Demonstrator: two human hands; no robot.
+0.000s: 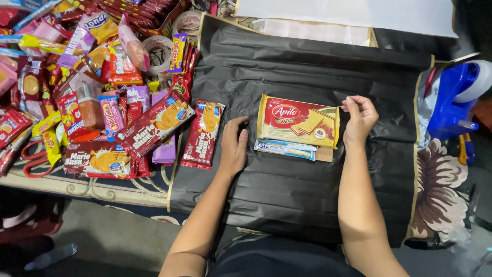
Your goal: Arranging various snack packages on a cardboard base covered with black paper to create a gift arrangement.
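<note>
From the head camera, a yellow and red wafer pack [298,121] lies near the middle of a black wrapping sheet [287,195] spread on the patterned floor covering [441,195], stacked on top of a blue and white wafer roll pack [285,149] and a piece of brown card [324,154] whose edges show below it. The right hand [360,119] is at the pack's upper right corner, its fingers [349,104] curled and pinched at that corner; whether they actually grip the wrapper edge or only touch it cannot be told. The left hand [233,146] rests flat on the sheet just left of the stack, fingers released and spread, touching the paper but not the pack. To do this placing well, I judge the flat left hand should pin the sheet so it does not slide or crease, while the right squares the top pack over the items below, edges parallel to the sheet's folds. To the left lies a heap of snack packets [97,102], with red biscuit packs [204,134] just off the sheet's edge, a tape roll [159,51] and red scissors [32,159]; a blue tape dispenser [456,95] sits at the right.
</note>
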